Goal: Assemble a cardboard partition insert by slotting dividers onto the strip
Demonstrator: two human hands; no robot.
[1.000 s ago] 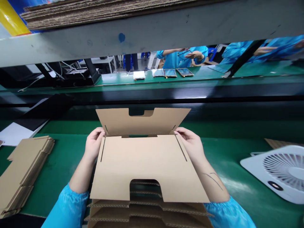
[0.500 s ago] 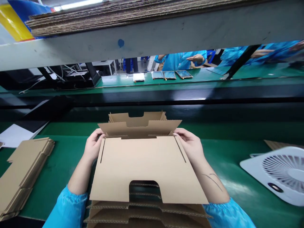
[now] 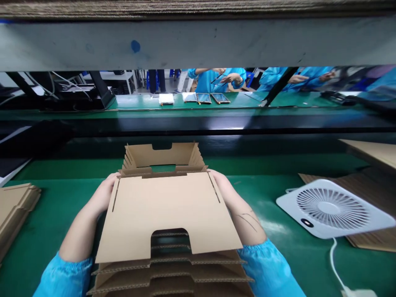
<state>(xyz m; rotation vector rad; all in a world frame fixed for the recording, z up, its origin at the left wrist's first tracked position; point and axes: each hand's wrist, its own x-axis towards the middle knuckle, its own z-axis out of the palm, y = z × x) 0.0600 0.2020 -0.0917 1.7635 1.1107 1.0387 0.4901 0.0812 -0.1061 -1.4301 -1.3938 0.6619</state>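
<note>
A flat brown cardboard blank (image 3: 167,210) with an arched cut-out at its near edge lies on top of a stack of like blanks (image 3: 170,276) on the green bench. My left hand (image 3: 103,192) grips its far left corner, fingers curled under the edge. At the far right corner my right hand (image 3: 221,185) does the same. Beyond the top blank the far flaps (image 3: 162,159) of several blanks stand tilted up in a fan.
A white square fan (image 3: 332,208) with a cord lies on the bench at the right, over brown cardboard. A pile of folded cardboard (image 3: 14,210) sits at the left edge. A low shelf beam (image 3: 198,43) runs overhead. People in blue sleeves work at a far green bench.
The far flap of the top blank has folded down from upright, and more flaps show fanned behind it. The view has shifted right; the fan now sits nearer the middle.
</note>
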